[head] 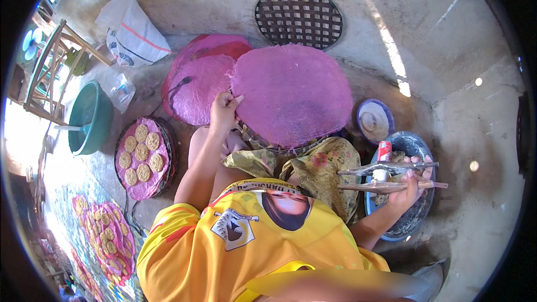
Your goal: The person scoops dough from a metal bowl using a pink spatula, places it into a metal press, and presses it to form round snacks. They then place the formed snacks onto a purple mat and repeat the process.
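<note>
My left hand (pixel 224 111) pinches the left edge of a round pink sheet (pixel 293 92) between thumb and fingers. The sheet lies over a round woven tray (pixel 289 149) in front of my lap, mostly hidden beneath it. My right hand (pixel 409 188) grips a tool made of two wooden slats (pixel 390 186), held a little apart. A white cylindrical piece (pixel 381 175) sits between the slats, and a red can (pixel 384 151) shows just above the upper one. Below the tool is a dark oval basin (pixel 409 218) with crumbly pale dough (pixel 398 156) in it.
A purple-rimmed bowl (pixel 375 121) stands beyond the basin. More pink sheets (pixel 201 88) lie to the left, near a tray of round coiled cakes (pixel 141 152). Farther left are a green tub (pixel 90 117) and a white sack (pixel 134 33). An openwork basket (pixel 298 16) leans on the wall.
</note>
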`<state>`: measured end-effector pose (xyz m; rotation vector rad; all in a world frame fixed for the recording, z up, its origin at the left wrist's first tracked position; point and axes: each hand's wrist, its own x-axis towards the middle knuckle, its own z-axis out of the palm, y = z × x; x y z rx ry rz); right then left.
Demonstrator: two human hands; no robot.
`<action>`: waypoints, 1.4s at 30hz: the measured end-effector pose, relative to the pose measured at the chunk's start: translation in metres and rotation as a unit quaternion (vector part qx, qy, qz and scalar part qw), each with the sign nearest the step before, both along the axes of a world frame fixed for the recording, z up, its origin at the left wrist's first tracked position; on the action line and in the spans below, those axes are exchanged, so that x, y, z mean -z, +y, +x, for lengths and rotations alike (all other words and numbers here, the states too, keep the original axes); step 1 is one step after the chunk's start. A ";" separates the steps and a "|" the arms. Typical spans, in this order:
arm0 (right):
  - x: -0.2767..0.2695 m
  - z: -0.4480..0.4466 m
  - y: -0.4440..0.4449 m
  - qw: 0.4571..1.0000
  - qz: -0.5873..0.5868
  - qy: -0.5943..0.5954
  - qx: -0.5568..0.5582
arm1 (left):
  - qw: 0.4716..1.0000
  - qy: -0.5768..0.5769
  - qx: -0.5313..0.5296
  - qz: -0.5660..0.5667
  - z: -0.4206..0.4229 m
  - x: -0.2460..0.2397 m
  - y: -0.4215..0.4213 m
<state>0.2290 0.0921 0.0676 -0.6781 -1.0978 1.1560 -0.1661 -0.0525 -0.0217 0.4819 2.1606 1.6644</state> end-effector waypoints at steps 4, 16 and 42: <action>0.005 0.004 0.004 1.000 0.007 0.011 -0.018 | 0.999 0.030 -0.019 0.021 -0.009 0.003 -0.010; -0.047 -0.057 0.001 0.975 0.012 0.030 -0.218 | 0.881 0.456 0.043 -0.116 0.028 -0.024 -0.008; 0.284 -0.096 0.242 0.503 -0.224 -0.828 0.106 | 0.962 -0.040 -0.190 0.190 -0.078 0.052 -0.083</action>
